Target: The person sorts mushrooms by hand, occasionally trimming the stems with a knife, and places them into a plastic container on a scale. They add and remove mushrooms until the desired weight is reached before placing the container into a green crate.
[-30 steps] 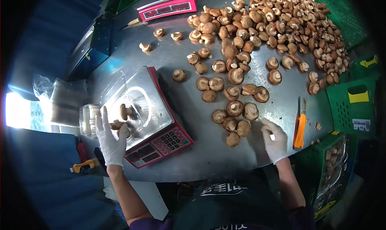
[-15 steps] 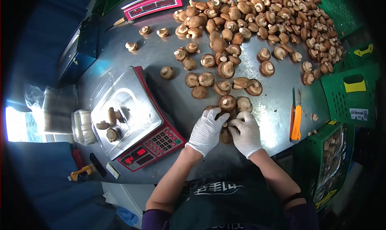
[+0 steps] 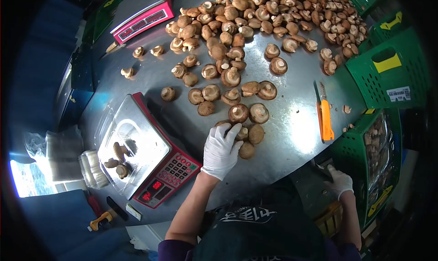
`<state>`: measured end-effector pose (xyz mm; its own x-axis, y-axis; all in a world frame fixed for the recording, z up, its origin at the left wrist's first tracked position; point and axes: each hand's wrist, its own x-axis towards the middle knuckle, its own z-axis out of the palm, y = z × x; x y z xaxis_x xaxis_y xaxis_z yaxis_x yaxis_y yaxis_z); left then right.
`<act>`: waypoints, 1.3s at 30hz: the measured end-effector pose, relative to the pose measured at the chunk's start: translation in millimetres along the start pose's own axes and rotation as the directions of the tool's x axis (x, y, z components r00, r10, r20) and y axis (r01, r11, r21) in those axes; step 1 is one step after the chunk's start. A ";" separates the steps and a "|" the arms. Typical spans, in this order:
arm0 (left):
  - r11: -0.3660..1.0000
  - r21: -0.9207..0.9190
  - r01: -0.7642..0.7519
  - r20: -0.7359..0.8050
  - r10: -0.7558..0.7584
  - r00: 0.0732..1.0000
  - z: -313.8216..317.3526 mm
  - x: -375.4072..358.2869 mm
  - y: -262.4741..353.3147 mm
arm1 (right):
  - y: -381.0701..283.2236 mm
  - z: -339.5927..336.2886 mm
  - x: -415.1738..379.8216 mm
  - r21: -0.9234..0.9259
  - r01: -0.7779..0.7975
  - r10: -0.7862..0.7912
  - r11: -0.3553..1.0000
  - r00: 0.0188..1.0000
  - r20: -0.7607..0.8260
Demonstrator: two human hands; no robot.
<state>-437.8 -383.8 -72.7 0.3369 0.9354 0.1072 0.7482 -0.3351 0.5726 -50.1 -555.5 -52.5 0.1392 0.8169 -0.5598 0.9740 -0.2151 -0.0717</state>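
My left hand (image 3: 222,149), in a white glove, is at the front of the steel table with its thumb and index finger around a shiitake mushroom (image 3: 242,134), stem up. Another mushroom is partly hidden behind its fingertips. Close by lie a stem-up mushroom (image 3: 238,113), a pale one (image 3: 259,113) and two cap-up ones, one brown (image 3: 256,134) and one nearer the edge (image 3: 246,150). My right hand (image 3: 340,180), also gloved, is low beyond the table's front right edge. Its fingers and thumb look apart, beside a small dark, shiny-edged thing (image 3: 323,168) I cannot make out.
A red scale (image 3: 171,169) on the left carries several mushrooms. A second scale (image 3: 143,21) stands behind. A large mushroom heap (image 3: 292,10) covers the back. An orange-handled knife (image 3: 325,119) lies on the right, near green crates (image 3: 388,69). A wicker basket (image 3: 329,220) is below.
My right hand has left the mushrooms and moved right and down, past the table edge. My left hand stays at the cluster. The whole view has shifted and turned slightly.
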 end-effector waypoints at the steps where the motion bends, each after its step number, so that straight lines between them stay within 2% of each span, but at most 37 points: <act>1: 0.999 -0.029 0.027 -0.018 -0.028 0.999 -1.7 -1.0 1.7 | 7.0 7.2 -7.3 0.080 0.000 0.013 0.997 0.987 -0.159; 2: 0.997 -0.064 0.034 -0.018 -0.036 0.999 -8.2 -1.4 3.7 | 11.1 10.5 -11.3 0.222 -0.003 0.057 0.975 0.970 -0.237; 3: 0.913 -0.372 0.167 0.042 -0.163 0.986 -8.7 -5.9 3.7 | 10.4 10.5 -14.6 0.360 0.008 0.110 0.933 0.946 -0.306; 4: 0.721 -0.629 0.291 0.136 -0.267 0.954 -9.2 -12.8 3.5 | 6.7 9.0 -16.2 0.226 -0.041 0.111 0.973 0.945 -0.309; 5: 0.446 -0.807 0.388 0.254 -0.332 0.908 -11.0 -17.1 2.8 | 1.8 11.2 -14.7 0.260 -0.006 0.089 0.966 0.946 -0.310; 7: 0.065 -0.889 0.454 0.403 -0.364 0.840 -16.8 -19.5 9.7 | -12.6 9.8 -7.0 0.317 0.074 0.032 0.945 0.948 -0.317; 9: -0.321 -0.848 0.422 0.520 -0.344 0.782 -11.8 -25.4 11.3 | -60.5 3.1 4.2 0.622 0.221 0.133 0.751 0.872 -0.471; 11: -0.426 -0.796 0.431 0.585 -0.356 0.729 -13.7 -25.3 15.9 | -75.6 -2.7 14.9 0.532 0.282 -0.012 0.798 0.891 -0.454; 12: -0.465 -0.783 0.412 0.594 -0.363 0.718 -12.4 -26.2 18.3 | -84.5 3.9 22.9 0.624 0.224 0.029 0.749 0.929 -0.368; 13: -0.505 -0.769 0.392 0.603 -0.368 0.708 -11.8 -27.1 20.3 | -97.8 3.5 32.3 0.595 0.308 -0.018 0.742 0.896 -0.443; 15: -0.477 -0.805 0.353 0.553 -0.385 0.739 -13.4 -31.3 23.3 | -133.2 -15.7 45.9 0.636 0.339 -0.054 0.693 0.905 -0.423; 17: -0.437 -0.846 0.306 0.479 -0.371 0.795 -16.3 -36.3 21.4 | -157.3 -22.2 66.6 0.567 0.403 -0.127 0.719 0.877 -0.462; 20: -0.387 -0.891 0.237 0.409 -0.457 0.790 -21.9 -45.9 19.0 | -188.1 -25.7 101.7 0.492 0.487 -0.169 0.721 0.813 -0.557; 23: -0.147 -0.879 0.454 0.456 -0.539 0.708 -18.7 -60.4 7.2 | -219.4 -35.3 134.3 0.365 0.494 -0.222 0.789 0.784 -0.580; 24: 0.248 -0.779 0.575 0.332 -0.616 0.715 -14.6 -56.1 15.2 | -229.2 -37.1 139.4 0.320 0.493 -0.242 0.809 0.776 -0.583; 25: 0.578 -0.518 0.631 0.193 -0.640 0.744 -7.2 -50.0 25.6 | -236.6 -36.7 140.9 0.263 0.483 -0.274 0.835 0.780 -0.563; 26: 0.778 -0.341 0.528 0.044 -0.548 0.836 -1.9 -44.0 28.4 | -242.8 -36.4 142.5 0.201 0.474 -0.307 0.857 0.784 -0.540; 27: 0.909 -0.121 0.398 -0.071 -0.408 0.910 1.3 -36.5 28.5 | -246.4 -35.6 144.7 0.137 0.464 -0.336 0.875 0.787 -0.517; 28: 0.920 -0.049 0.388 -0.051 -0.390 0.919 1.9 -28.6 27.9 | -244.8 -30.8 146.3 0.154 0.488 -0.350 0.859 0.780 -0.518; 31: 0.929 0.116 0.351 0.034 -0.356 0.934 -0.7 -2.5 25.4 | -232.2 -9.6 151.4 0.362 0.509 -0.265 0.781 0.795 -0.545; 34: 0.923 0.179 0.340 0.155 -0.368 0.917 -15.6 25.0 23.0 | -220.8 0.7 141.3 0.323 0.583 -0.266 0.745 0.704 -0.658; 35: 0.938 0.188 0.291 0.176 -0.324 0.930 -15.6 31.3 18.2 | -217.7 3.5 137.2 0.295 0.600 -0.268 0.744 0.672 -0.690; 36: 0.951 0.195 0.239 0.197 -0.277 0.941 -14.0 37.2 13.1 | -219.4 2.1 129.0 0.389 0.595 -0.239 0.703 0.713 -0.659; 37: 0.962 0.200 0.186 0.216 -0.228 0.949 -11.6 41.0 10.7 | -218.1 7.6 125.6 0.381 0.604 -0.253 0.700 0.708 -0.659; 38: 0.974 0.179 0.141 0.137 -0.166 0.977 -8.9 41.5 11.8 | -216.4 11.8 121.9 0.331 0.631 -0.292 0.702 0.679 -0.673; 39: 0.977 0.149 0.151 0.161 -0.175 0.971 -5.4 42.6 12.9 | -214.9 14.9 117.9 0.282 0.654 -0.330 0.702 0.649 -0.686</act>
<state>-416.8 -347.7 -56.4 0.2889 0.9489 -0.1270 0.8673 -0.2032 0.4545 -245.6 -420.9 -115.3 -0.1082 0.9680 0.2263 0.7240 0.2327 -0.6493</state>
